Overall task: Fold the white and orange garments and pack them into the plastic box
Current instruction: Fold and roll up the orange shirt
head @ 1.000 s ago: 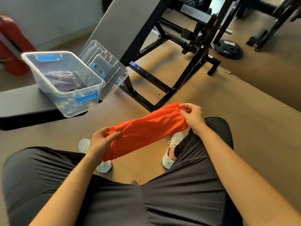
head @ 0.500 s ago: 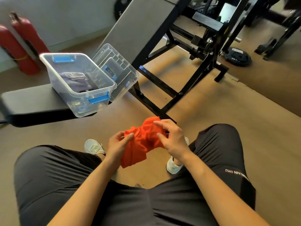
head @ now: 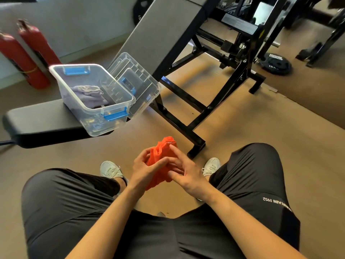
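An orange garment is bunched into a small bundle between my knees, above the floor. My left hand grips its left side and my right hand presses on its right side, fingers spread over the cloth. A clear plastic box with blue clips stands on a black bench pad, up and to the left of my hands. Inside it lies a pale folded garment. The box's clear lid leans against its right side.
The black bench pad juts out at left. A black steel machine frame with an inclined grey pad stands ahead. Two red fire extinguishers stand by the wall. A weight plate lies far right. My feet rest on the tan floor.
The orange garment was stretched out between my hands; my hands have come together and it is now folded into a compact bundle. The view has shifted slightly.
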{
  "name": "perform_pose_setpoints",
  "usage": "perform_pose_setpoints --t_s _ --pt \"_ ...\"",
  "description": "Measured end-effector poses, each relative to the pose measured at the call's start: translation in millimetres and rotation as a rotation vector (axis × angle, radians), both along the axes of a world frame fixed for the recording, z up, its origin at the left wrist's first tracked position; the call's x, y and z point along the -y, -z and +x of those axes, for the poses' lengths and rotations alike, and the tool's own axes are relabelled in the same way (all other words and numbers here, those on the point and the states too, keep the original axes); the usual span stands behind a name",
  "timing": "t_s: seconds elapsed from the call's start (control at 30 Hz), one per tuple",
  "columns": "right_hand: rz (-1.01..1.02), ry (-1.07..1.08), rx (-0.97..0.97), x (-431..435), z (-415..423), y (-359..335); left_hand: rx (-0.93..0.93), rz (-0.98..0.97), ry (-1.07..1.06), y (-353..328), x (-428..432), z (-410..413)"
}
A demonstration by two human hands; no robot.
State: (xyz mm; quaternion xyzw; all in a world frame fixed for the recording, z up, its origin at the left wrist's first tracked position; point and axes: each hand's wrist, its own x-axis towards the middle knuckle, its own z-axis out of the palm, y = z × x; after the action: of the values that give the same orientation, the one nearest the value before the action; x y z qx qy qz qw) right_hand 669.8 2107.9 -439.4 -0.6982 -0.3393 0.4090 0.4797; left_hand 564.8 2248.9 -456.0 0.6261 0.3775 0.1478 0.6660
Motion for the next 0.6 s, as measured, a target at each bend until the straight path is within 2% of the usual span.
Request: perform_pose_setpoints --t_s 0.13,0.23,0.3,0.37,0.53,0.6 --pt "-0.021 -0.031 -0.004 1.9 5.6 0.2 0.004 0.036 -0.028 7.1 0.1 1.2" --pt "0.016 0.095 0.08 3.0 16.6 4.8 0.039 0.016 -0.027 10.0 -8.1 -1.7" --pt "0.02 0.209 0.167 4.5 28.5 7.2 0.058 -0.04 0.039 4.1 -17.2 -6.2" --pt "0.004 0.23 0.262 7.3 41.4 4.3 0.081 -0.117 0.168 -5.4 -26.9 -12.5" --pt "-0.106 -0.092 0.553 8.5 51.5 -11.3 0.075 -0.154 0.399 -18.3 -42.7 -25.4" --pt "-0.143 -0.158 0.549 5.5 44.9 -10.3 0.078 -0.16 0.442 -18.8 -41.2 -25.7"
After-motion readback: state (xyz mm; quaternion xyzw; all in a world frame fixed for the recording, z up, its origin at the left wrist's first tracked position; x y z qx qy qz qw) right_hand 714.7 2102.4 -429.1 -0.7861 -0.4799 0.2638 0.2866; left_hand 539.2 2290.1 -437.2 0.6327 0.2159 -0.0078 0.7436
